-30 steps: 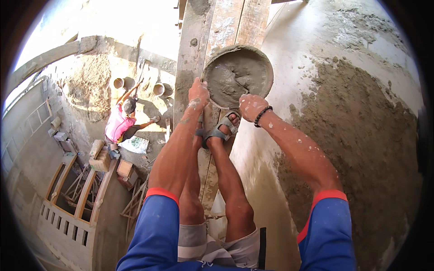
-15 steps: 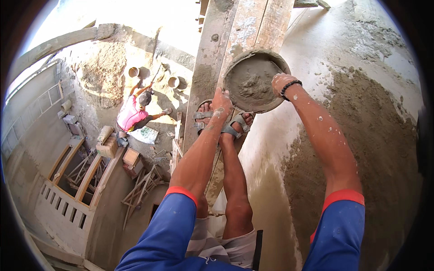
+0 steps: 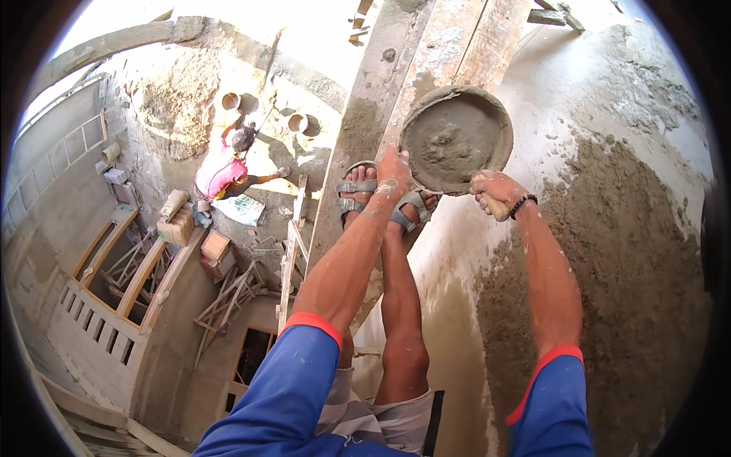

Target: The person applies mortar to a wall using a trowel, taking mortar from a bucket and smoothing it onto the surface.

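Note:
My left hand (image 3: 394,174) grips the left rim of a round bucket (image 3: 500,122) holding wet grey mortar (image 3: 453,137). At the bucket's lower right, my right hand (image 3: 495,186) is closed on a wooden tool handle (image 3: 499,209), probably of a trowel; its working end is hard to make out. My sandalled feet (image 3: 411,209) stand on raised wooden planks (image 3: 373,84) just below the bucket. To the right, a pale wall surface (image 3: 548,91) carries a broad rough patch of grey mortar (image 3: 594,305).
Far below on the left, a person in pink (image 3: 217,171) works beside a sand heap (image 3: 175,114) and two small buckets (image 3: 297,122). Boxes (image 3: 177,228), scrap timber and framed openings (image 3: 137,278) lie lower left. Timber ends (image 3: 556,17) jut out at the top right.
My right hand has come out of the bucket's interior down to its lower right, showing the wooden handle. My left hand and the bucket appear farther right, as does much of the background.

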Tool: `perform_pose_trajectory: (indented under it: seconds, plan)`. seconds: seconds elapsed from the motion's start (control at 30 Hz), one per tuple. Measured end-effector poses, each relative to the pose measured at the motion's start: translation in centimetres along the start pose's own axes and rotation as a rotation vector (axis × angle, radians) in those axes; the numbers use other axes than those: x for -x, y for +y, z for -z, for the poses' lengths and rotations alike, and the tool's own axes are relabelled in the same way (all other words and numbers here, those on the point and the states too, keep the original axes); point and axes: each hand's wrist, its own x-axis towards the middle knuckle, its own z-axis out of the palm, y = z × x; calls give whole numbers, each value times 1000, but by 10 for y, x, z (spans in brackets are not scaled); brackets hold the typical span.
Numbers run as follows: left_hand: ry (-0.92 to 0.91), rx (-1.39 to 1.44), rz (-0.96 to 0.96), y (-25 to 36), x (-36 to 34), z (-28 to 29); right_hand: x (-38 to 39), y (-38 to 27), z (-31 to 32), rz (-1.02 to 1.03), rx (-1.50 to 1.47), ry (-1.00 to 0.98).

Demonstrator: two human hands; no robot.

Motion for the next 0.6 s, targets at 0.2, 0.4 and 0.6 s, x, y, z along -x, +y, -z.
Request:
perform_pose_trajectory:
  seconds: [0.2,0.4,0.6]
  plan:
    - [-3,-65,-114,-15,-6,-6,-12,26,-41,167,-395,-69]
    - [-39,-38,-96,-43,-23,-6,-38,44,-99,339,-1008,-320]
    - [-47,65,-87,-35,-16,-12,-37,67,-113,505,-978,-149]
